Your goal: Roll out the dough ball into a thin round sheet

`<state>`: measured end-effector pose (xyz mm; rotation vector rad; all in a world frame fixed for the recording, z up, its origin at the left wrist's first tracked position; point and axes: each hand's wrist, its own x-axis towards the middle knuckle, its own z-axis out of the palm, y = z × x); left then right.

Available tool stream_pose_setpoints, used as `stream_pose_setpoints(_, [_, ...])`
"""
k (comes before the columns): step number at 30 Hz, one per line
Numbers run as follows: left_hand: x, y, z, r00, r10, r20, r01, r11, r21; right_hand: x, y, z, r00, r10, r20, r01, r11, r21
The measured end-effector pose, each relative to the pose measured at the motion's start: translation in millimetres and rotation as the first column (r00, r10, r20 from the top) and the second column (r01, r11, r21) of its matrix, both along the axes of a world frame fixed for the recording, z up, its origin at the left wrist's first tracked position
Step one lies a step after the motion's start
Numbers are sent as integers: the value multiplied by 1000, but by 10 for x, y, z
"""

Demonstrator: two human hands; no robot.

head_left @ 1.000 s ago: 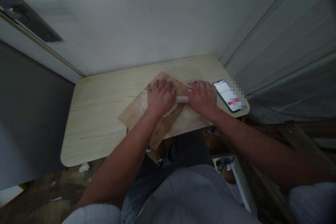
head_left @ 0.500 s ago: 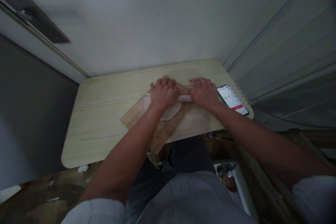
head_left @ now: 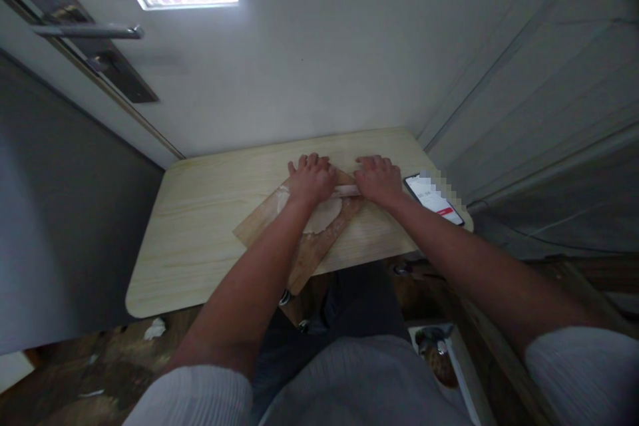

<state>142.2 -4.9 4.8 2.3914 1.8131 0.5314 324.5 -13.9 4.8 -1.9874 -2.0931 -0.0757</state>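
Note:
A pale rolling pin [head_left: 347,191] lies across a flattened, thin sheet of dough [head_left: 324,215] on a wooden board [head_left: 255,222]. My left hand [head_left: 313,180] presses over the pin's left part, its fingers reaching forward over it. At the other end my right hand [head_left: 379,180] rests on the pin, fingers bent over and palm down. Only the stretch of pin between the two hands shows. Part of the dough is hidden under my left hand and forearm. White flour dusts the board, which sits slantwise with one corner past the table's front edge.
The light wood table [head_left: 184,233] stands against a white door with a metal handle [head_left: 94,31]. A phone [head_left: 435,200] with a lit screen lies at the table's right end. Below, an open white box [head_left: 456,373] holds several items, and crumpled paper [head_left: 154,329] is on the floor.
The camera has tilted up, so more of the bright door window shows. Both hands stay on the rolling pin, with only a slight shift over the dough.

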Motion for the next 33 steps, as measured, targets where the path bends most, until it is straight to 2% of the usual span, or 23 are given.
stream_pose_setpoints(17, [50,-636,38,998,47,-44,-41,992,121,-5,-653,-27,1000,13,-24,-11,996,84])
stream_pose_setpoints(24, [45,-884,71,993,66,-93,-55,992,116,-13,-833,-12,1000,16,-10,-15,995,102])
stream_pose_setpoints(28, [35,-826,93,985,98,-144,-87,993,78,-36,-768,-27,1000,9,-10,-8,995,98])
stream_pose_setpoints(33, [-11,-540,88,982,84,-168,-86,996,-7,-87,-556,-48,999,-36,-15,38,993,111])
